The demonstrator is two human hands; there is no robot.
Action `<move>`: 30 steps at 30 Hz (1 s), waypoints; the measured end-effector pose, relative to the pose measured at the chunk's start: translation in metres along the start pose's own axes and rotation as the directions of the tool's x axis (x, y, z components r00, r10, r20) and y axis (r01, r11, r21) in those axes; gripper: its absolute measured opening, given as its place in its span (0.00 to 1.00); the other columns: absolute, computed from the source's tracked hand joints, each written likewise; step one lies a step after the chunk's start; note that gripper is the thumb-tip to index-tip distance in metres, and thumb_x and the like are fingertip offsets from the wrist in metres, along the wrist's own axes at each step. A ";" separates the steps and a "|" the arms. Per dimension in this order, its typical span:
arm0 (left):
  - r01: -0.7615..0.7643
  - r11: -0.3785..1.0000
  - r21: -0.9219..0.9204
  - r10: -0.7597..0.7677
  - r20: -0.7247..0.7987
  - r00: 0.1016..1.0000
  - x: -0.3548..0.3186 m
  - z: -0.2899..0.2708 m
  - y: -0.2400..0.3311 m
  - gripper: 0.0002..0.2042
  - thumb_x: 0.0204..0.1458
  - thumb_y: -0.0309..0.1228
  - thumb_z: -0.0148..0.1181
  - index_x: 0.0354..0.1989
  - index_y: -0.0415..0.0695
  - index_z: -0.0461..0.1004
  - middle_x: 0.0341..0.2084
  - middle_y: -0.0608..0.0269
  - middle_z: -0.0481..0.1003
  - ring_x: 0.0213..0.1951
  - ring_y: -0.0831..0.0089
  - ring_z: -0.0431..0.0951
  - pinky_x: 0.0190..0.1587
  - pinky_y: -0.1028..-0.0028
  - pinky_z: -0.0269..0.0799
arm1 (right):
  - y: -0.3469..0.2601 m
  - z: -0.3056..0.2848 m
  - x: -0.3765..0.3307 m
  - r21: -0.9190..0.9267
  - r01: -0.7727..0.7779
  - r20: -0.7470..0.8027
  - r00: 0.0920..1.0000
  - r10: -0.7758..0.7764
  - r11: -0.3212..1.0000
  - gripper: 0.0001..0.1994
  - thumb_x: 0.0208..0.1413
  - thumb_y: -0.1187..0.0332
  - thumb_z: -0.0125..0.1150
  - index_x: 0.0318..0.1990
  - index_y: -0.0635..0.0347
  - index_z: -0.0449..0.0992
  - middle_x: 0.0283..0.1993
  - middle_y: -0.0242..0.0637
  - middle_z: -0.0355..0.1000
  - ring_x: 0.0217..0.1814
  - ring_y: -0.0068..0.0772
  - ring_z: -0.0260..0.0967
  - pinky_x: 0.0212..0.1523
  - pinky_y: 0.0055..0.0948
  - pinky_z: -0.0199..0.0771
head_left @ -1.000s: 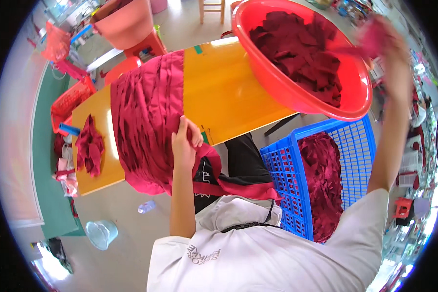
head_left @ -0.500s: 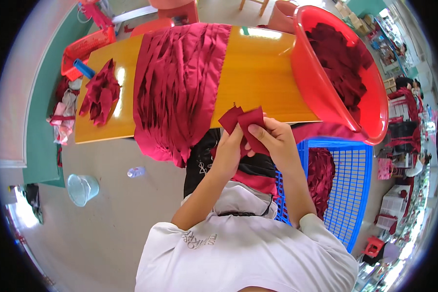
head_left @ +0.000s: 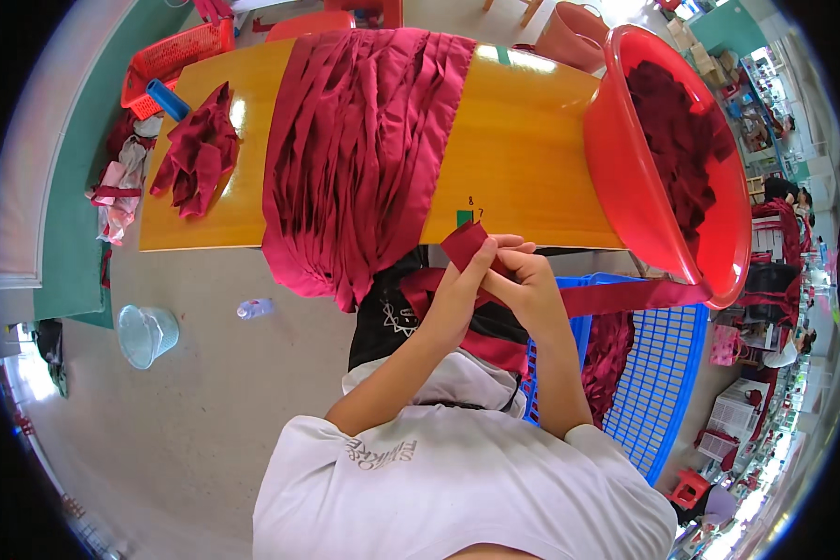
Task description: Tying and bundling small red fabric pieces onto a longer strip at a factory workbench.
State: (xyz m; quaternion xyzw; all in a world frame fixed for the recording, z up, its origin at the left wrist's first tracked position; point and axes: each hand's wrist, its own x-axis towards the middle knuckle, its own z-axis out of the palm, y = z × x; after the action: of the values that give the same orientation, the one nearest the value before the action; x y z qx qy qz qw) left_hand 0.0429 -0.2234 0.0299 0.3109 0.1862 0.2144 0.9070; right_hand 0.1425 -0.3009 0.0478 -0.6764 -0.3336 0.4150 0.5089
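Note:
My left hand (head_left: 460, 287) is closed, thumb and fingers pinching a dark red fabric piece (head_left: 461, 245) whose square end stands up at the table's front edge. Against it, my right hand (head_left: 530, 287) is closed on the fabric too, with some fingers stretched toward the left hand; what lies between the palms is hidden. From the hands a dark red fabric strip (head_left: 630, 297) runs right, to the rim of a red basin (head_left: 616, 177). Dark red cut pieces (head_left: 672, 140) fill much of the basin. Another length of the fabric hangs across my lap.
Long dark red strips (head_left: 359, 149) lie layered across the yellow table (head_left: 523, 131), overhanging its front edge. Crumpled fabric (head_left: 199, 154) and a blue tube (head_left: 166, 99) lie at its left end. A blue basket (head_left: 663, 359) with fabric stands right of my lap; a clear bucket (head_left: 147, 336) is on the floor.
Two fabric ends showed apart in my hands; now one shows, and my hands are closer together. The strip at right now stretches taut-looking above the blue basket. The whole view has shifted slightly.

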 end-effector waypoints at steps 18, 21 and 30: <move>0.003 0.889 -0.458 0.101 0.202 0.974 0.009 -0.038 0.077 0.20 0.70 0.39 0.36 0.21 0.51 0.58 0.08 0.75 0.49 0.11 0.81 0.46 0.19 0.75 0.47 | 0.101 -0.062 -0.112 -0.665 -0.279 -0.381 0.924 0.006 0.693 0.12 0.44 0.64 0.70 0.35 0.56 0.75 0.31 0.45 0.76 0.36 0.52 0.75 0.36 0.48 0.74; 0.051 0.928 -0.370 0.033 0.219 0.975 0.018 -0.059 0.088 0.20 0.70 0.39 0.35 0.21 0.52 0.57 0.08 0.76 0.48 0.11 0.82 0.43 0.17 0.76 0.43 | 0.198 -0.069 -0.196 -0.640 -0.544 -0.645 0.764 0.006 0.542 0.11 0.41 0.70 0.69 0.33 0.57 0.75 0.32 0.45 0.75 0.38 0.52 0.74 0.38 0.48 0.74; -0.043 0.943 -0.331 0.093 0.138 0.986 0.051 -0.051 0.079 0.19 0.70 0.38 0.37 0.21 0.51 0.58 0.09 0.76 0.49 0.12 0.83 0.44 0.17 0.77 0.44 | 0.386 0.077 -0.460 -0.302 -0.904 -0.481 0.420 0.770 0.304 0.11 0.52 0.61 0.60 0.34 0.61 0.79 0.32 0.49 0.76 0.37 0.53 0.75 0.37 0.50 0.74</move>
State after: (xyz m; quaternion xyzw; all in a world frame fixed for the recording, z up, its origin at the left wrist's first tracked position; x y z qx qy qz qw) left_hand 0.0399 -0.1166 0.0329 0.1781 0.0675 0.2493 0.9495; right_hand -0.1151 -0.7711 -0.2331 -0.9036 0.0391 0.4240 0.0467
